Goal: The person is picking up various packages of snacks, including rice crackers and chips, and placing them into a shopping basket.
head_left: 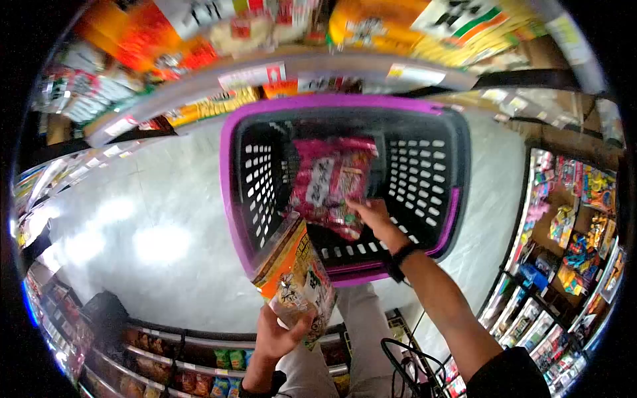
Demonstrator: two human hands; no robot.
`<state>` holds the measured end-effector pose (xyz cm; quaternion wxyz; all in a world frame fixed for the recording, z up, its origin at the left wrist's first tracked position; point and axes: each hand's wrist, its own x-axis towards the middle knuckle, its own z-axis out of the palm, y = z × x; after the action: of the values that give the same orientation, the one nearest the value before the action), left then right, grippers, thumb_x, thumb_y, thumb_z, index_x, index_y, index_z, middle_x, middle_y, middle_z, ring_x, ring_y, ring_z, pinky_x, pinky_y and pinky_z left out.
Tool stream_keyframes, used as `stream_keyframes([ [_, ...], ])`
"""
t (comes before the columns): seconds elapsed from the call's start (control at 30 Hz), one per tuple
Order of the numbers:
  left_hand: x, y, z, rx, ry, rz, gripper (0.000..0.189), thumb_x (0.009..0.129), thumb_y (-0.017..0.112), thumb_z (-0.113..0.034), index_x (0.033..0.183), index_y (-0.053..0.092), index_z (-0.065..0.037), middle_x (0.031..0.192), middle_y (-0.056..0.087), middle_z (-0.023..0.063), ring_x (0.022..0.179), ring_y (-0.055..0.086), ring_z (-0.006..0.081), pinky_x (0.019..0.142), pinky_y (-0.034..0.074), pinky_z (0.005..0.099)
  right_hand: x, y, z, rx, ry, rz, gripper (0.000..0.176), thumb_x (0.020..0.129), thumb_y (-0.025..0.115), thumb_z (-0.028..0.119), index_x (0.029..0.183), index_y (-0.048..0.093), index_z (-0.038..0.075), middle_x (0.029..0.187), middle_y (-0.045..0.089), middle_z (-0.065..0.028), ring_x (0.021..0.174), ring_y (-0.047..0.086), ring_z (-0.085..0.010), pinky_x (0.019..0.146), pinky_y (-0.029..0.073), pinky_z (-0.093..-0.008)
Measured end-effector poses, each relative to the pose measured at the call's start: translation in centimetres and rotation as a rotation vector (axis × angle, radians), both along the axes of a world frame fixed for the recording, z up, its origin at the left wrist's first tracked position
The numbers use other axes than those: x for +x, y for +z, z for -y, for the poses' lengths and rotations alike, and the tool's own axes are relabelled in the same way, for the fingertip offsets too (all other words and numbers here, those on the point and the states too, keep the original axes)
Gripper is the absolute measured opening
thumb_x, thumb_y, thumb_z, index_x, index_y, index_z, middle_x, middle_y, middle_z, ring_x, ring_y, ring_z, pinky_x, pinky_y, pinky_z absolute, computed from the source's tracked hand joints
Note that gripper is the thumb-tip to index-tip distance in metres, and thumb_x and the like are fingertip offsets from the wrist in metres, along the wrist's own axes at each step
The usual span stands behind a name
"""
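Observation:
My left hand (282, 335) grips a clear and orange snack bag (302, 282) by its lower end, in front of the basket's near left corner. The top of that bag overlaps the rim in this view. Inside the black shopping basket with a purple rim (345, 101) is a pink snack bag (332, 179) with white lettering. My right hand (375, 220) reaches over the near side of the basket, its fingers closed on the lower right edge of the pink bag. Part of those fingers is hidden.
Ahead, a shelf edge with price tags (252, 75) carries orange and yellow snack packs (424, 30). Another rack (570, 232) with small colourful goods stands at the right. Low shelves with bags (192, 381) lie behind my legs. Black cables (411, 358) hang by my right side.

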<state>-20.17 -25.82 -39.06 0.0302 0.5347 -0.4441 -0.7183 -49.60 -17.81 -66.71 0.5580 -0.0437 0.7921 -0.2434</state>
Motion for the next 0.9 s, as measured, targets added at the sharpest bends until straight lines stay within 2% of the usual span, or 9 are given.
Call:
stream_keyframes([
  [0.1, -1.1, 4.6, -0.1, -0.075, 0.034, -0.088, 0.048, 0.083, 0.074, -0.007, 0.127, 0.056, 0.000, 0.112, 0.069, 0.0103, 0.102, 0.067, 0.0209, 0.089, 0.054, 0.0373, 0.2, 11.1, -2.1, -0.152, -0.195, -0.044, 0.031, 0.083, 0.084, 0.033, 0.078, 0.073, 0.004, 0.073, 0.066, 0.0009, 0.060, 0.055, -0.0093, 0.052, 0.041, -0.0295],
  [0.17, -1.2, 7.7, -0.9, -0.082, 0.246, -0.091, 0.043, 0.082, 0.079, -0.016, 0.118, 0.062, 0.000, 0.106, 0.069, 0.0087, 0.098, 0.065, 0.0175, 0.085, 0.053, 0.0341, -1.5, 18.0, -4.8, -0.126, 0.173, -0.134, 0.045, 0.088, 0.075, 0.045, 0.079, 0.077, 0.001, 0.068, 0.071, -0.0038, 0.058, 0.062, -0.0127, 0.056, 0.048, -0.0327],
  [0.2, -1.8, 10.5, 0.2, -0.076, 0.164, -0.077, 0.045, 0.081, 0.078, -0.013, 0.120, 0.060, 0.000, 0.110, 0.068, 0.0092, 0.101, 0.065, 0.0188, 0.088, 0.053, 0.0356, -1.5, 22.3, -5.7, -0.186, 0.079, -0.116, 0.043, 0.087, 0.076, 0.045, 0.079, 0.078, 0.003, 0.063, 0.067, -0.0020, 0.055, 0.059, -0.0113, 0.051, 0.044, -0.0317],
  [0.33, -1.9, 17.1, -1.5, -0.135, 0.317, -0.286, 0.079, 0.083, 0.075, -0.006, 0.147, 0.029, -0.005, 0.134, 0.052, 0.0118, 0.122, 0.055, 0.0242, 0.101, 0.047, 0.0395, -2.6, 37.4, -7.7, -0.355, -0.070, -0.063, 0.038, 0.088, 0.081, 0.039, 0.079, 0.077, 0.002, 0.060, 0.062, -0.0003, 0.056, 0.055, -0.0077, 0.049, 0.039, -0.0271],
  [0.4, -2.8, 21.2, -1.6, -0.194, 0.351, -0.333, 0.078, 0.083, 0.075, -0.006, 0.146, 0.030, -0.004, 0.133, 0.052, 0.0119, 0.121, 0.055, 0.0241, 0.101, 0.048, 0.0396, -4.3, 46.2, -8.1, -0.206, 0.045, -0.027, 0.034, 0.091, 0.078, 0.033, 0.086, 0.077, -0.001, 0.066, 0.062, 0.0013, 0.060, 0.051, -0.0058, 0.053, 0.039, -0.0255],
  [0.5, -1.8, 24.1, -2.4, -0.306, 0.311, -0.334, 0.080, 0.084, 0.074, -0.007, 0.149, 0.027, 0.002, 0.133, 0.053, 0.0168, 0.118, 0.057, 0.0265, 0.094, 0.055, 0.0393, -4.9, 52.8, -9.5, -0.394, 0.073, -0.148, 0.035, 0.089, 0.081, 0.032, 0.080, 0.075, -0.002, 0.065, 0.061, 0.0008, 0.061, 0.051, -0.0047, 0.053, 0.039, -0.0261],
  [0.6, -3.6, 29.5, -1.1, -0.390, 0.322, -0.396, 0.072, 0.085, 0.075, -0.007, 0.143, 0.033, -0.004, 0.126, 0.056, 0.0107, 0.115, 0.058, 0.0220, 0.098, 0.050, 0.0377, -5.8, 59.9, -10.3, -0.529, 0.103, -0.243, 0.037, 0.088, 0.082, 0.029, 0.070, 0.069, -0.001, 0.061, 0.057, -0.0002, 0.057, 0.047, -0.0055, 0.051, 0.036, -0.0269],
  [0.83, -5.2, 38.2, -0.4, -0.589, 0.288, -0.375, 0.067, 0.086, 0.069, -0.005, 0.143, 0.035, -0.004, 0.126, 0.058, 0.0112, 0.112, 0.060, 0.0226, 0.095, 0.052, 0.0384, -9.7, 70.6, -12.2, -0.970, 0.008, -0.344, 0.022, 0.085, 0.082, 0.010, 0.074, 0.068, -0.001, 0.068, 0.057, 0.0012, 0.061, 0.047, -0.0037, 0.052, 0.035, -0.0257],
  [0.9, -5.3, 38.6, 0.5, -0.529, 0.469, -0.391, 0.069, 0.084, 0.074, -0.011, 0.141, 0.037, -0.002, 0.126, 0.057, 0.0108, 0.112, 0.059, 0.0211, 0.097, 0.048, 0.0373, -11.7, 69.8, -12.6, -1.058, 0.017, -0.383, 0.016, 0.085, 0.081, 0.008, 0.080, 0.070, -0.003, 0.073, 0.062, 0.0005, 0.065, 0.052, -0.0041, 0.056, 0.040, -0.0244],
])
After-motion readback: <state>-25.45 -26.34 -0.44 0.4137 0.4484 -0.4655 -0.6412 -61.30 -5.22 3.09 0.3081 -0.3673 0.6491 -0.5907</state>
